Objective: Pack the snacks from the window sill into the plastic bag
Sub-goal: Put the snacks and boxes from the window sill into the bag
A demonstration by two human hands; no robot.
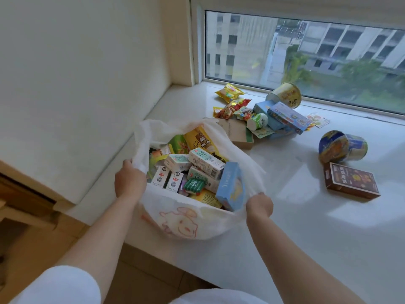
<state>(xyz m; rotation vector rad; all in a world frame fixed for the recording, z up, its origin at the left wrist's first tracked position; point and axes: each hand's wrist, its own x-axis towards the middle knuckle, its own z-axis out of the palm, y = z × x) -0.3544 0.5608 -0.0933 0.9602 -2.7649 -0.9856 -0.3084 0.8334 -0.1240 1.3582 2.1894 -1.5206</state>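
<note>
Both your hands, left (129, 182) and right (259, 205), clench the rim of the plastic bag (186, 222) at the sill's near-left edge: hold its mouth wide and steady, since snacks (282, 116) wait loose by the far window (306, 53).

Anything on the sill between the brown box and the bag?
No: in the head view, bare sill separates the brown box from the bag.

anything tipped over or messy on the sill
Yes. Two noodle cups lie on their sides: the yellow cup by the window and the blue cup near the brown box. The remaining snacks sit in a loose heap.
</note>
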